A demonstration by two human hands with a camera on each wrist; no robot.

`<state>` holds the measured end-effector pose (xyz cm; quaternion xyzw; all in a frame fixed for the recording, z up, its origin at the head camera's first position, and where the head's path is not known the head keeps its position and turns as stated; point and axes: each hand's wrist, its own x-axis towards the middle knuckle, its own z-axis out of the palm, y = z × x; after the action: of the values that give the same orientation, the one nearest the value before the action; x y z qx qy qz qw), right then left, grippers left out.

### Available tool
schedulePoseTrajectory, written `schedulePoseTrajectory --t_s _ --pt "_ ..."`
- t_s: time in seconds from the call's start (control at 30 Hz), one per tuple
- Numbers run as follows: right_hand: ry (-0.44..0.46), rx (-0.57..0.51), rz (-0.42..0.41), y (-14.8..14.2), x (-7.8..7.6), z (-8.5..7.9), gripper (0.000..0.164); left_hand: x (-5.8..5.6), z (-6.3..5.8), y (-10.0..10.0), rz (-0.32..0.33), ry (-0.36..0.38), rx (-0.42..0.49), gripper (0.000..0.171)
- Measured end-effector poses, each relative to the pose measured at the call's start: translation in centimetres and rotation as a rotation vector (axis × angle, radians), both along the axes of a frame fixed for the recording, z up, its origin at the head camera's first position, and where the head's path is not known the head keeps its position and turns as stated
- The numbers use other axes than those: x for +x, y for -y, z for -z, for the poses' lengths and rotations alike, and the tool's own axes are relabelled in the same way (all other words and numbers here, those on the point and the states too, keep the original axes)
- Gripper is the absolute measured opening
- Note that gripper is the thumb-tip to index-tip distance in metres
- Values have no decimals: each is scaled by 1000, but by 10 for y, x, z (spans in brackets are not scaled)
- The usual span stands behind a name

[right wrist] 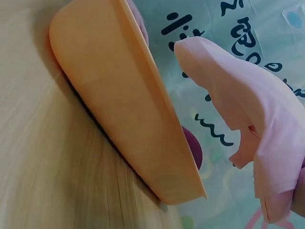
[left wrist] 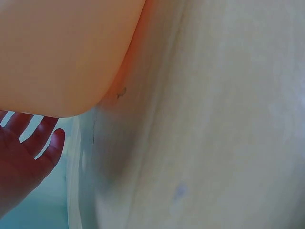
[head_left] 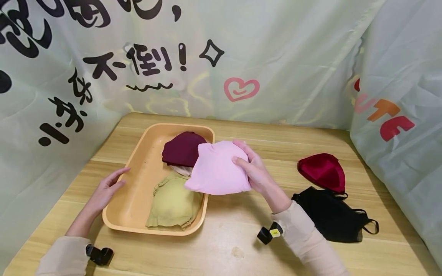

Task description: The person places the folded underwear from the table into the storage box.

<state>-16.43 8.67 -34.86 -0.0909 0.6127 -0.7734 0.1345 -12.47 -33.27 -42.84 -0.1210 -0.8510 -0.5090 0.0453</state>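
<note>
A folded pink bra [head_left: 221,168], smooth and domed like a cup, is held up by my right hand [head_left: 253,166] over the right rim of an orange plastic tray [head_left: 132,207]. The thumb lies on its near face; the other fingers are partly hidden behind it. In the right wrist view the pink bra [right wrist: 257,95] hangs clear of the tray wall [right wrist: 109,95]. My left hand [head_left: 107,188] touches the tray's left rim with its fingers spread. Inside the tray lie a folded maroon bra [head_left: 183,149] and a folded yellow-green bra [head_left: 176,201].
To the right on the wooden table [head_left: 238,234] lie a folded dark red bra [head_left: 322,170] and a black strappy bra [head_left: 331,216], close together. Printed cloth [head_left: 293,76] hangs behind and at both sides of the table.
</note>
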Motion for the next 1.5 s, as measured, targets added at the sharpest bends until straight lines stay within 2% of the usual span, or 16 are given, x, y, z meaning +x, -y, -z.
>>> schedulePoseTrajectory --t_s 0.47,0.97,1.5 --pt "-10 -24 -109 23 4 2 57 0 1 1 -9 -11 -4 40" --pt "-7 -49 -182 43 6 9 56 -1 2 1 -18 9 -10 40" --pt "-39 1 -281 71 11 16 59 0 0 1 -21 8 -17 40"
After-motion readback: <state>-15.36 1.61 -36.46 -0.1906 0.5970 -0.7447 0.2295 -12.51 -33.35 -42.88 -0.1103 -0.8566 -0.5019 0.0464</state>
